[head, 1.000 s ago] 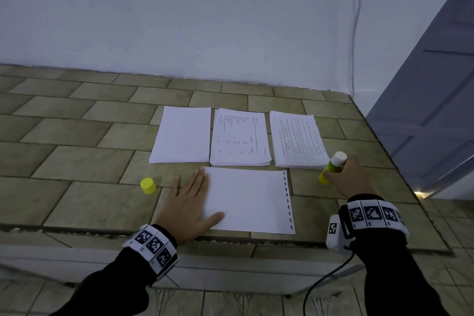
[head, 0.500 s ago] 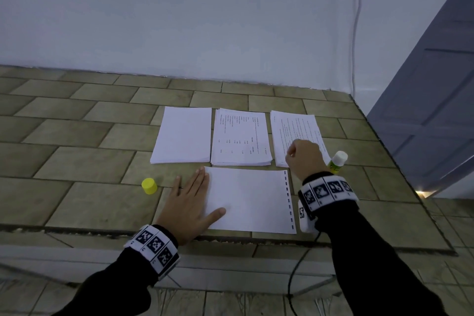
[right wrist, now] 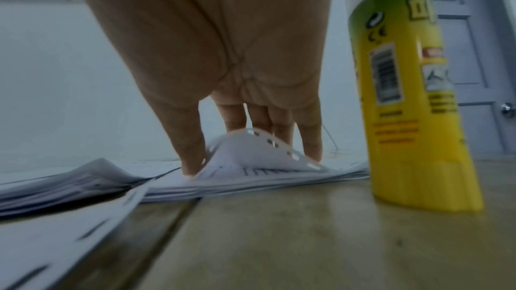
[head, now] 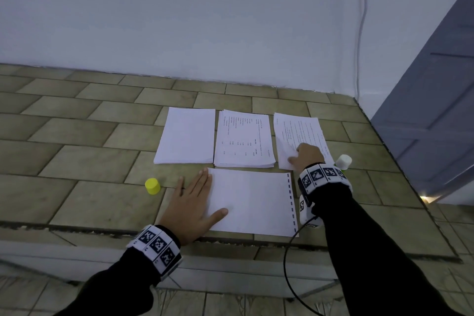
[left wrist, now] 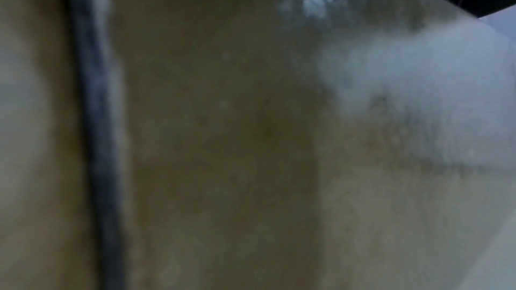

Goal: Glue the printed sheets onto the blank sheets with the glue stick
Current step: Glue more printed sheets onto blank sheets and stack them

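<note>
Left hand lies flat, fingers straight, pressing the blank sheet to the tiled counter. Right hand pinches up the near edge of the top printed sheet on the right-hand stack. The glue stick stands upright just beside it, its yellow cap off to the left.

This looks like a plain room in a home or simple building, not a fitted office. The work surface is a raised ledge covered in olive-brown tiles, set against a bare pale wall. A thin cable runs down the wall in the far right corner. On the right stands a grey-blue panelled door with a round knob.
</note>
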A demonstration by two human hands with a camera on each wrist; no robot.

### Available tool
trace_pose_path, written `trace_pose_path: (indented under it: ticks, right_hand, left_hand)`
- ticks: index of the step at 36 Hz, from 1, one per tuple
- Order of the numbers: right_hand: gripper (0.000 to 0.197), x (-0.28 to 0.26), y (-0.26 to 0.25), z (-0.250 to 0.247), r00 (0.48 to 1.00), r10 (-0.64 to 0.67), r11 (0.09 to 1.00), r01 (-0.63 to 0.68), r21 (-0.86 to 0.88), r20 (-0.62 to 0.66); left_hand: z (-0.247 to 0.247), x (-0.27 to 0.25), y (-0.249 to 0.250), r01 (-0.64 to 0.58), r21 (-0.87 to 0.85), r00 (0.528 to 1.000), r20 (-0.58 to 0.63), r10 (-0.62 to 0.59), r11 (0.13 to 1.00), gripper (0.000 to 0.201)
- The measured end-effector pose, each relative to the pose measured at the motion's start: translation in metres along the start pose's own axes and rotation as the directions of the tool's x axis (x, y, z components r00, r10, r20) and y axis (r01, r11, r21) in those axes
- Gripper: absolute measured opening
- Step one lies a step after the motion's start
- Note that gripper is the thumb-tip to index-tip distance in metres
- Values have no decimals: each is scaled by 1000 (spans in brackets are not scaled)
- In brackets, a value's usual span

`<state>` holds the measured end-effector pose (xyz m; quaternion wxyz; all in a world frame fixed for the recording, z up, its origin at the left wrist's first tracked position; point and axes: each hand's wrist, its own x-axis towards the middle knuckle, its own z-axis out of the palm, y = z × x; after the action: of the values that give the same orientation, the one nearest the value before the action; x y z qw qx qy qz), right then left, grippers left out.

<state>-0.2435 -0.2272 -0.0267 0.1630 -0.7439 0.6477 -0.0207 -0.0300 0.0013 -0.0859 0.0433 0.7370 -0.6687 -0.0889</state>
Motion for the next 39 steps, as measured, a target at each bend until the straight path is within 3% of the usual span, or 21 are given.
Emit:
trace_pose_path:
  ticks: [9,12,15,18,20,22,25,28,32,35,39]
  right_hand:
    - [33,-5,-7,-23,975,-74,949,134,285,-210]
    - [30,-20,-12,-31,945,-187,905,272,328,-267]
    - [29,-40,-14,-33,910,-305,836,397,378,-281]
    - [25,-61,-8,-31,874,-407,761,486,430,-267]
    - [26,-72,-2,-26,853,-463,719,520,461,-241]
    - [32,-80,6,-19,855,-488,701,503,505,-175]
    - [41,-89,17,-7,851,-514,721,497,483,-109]
    - [38,-98,23,1,846,-526,727,501,469,-88]
    - [37,-106,30,7,844,-535,737,486,470,-33]
    - [36,-107,36,11,851,-524,708,460,535,-39]
    - [44,-109,44,12,911,-410,640,324,697,-48]
  left_hand:
    - [3,0,-5,-4,-114,998,-61,-3,993,105]
    - [1,1,-7,-24,-317,989,-148,-24,948,103]
    - [3,2,-12,-39,-600,961,-240,-134,799,94]
    - [-7,3,-7,-14,-825,940,-204,-274,564,79]
    - [-15,4,-5,17,-899,933,-143,-329,438,81]
    - [-21,4,-9,5,-917,924,-148,-353,398,83]
    - [-32,6,-11,-14,-925,917,-164,-364,380,74]
    - [-44,7,-4,47,-916,929,-106,-354,399,45]
    - [-43,9,-8,168,-884,952,31,-303,437,48]
    - [-40,10,-10,125,-862,972,8,-234,492,42]
    - [-40,7,-6,96,-865,983,6,-181,492,40]
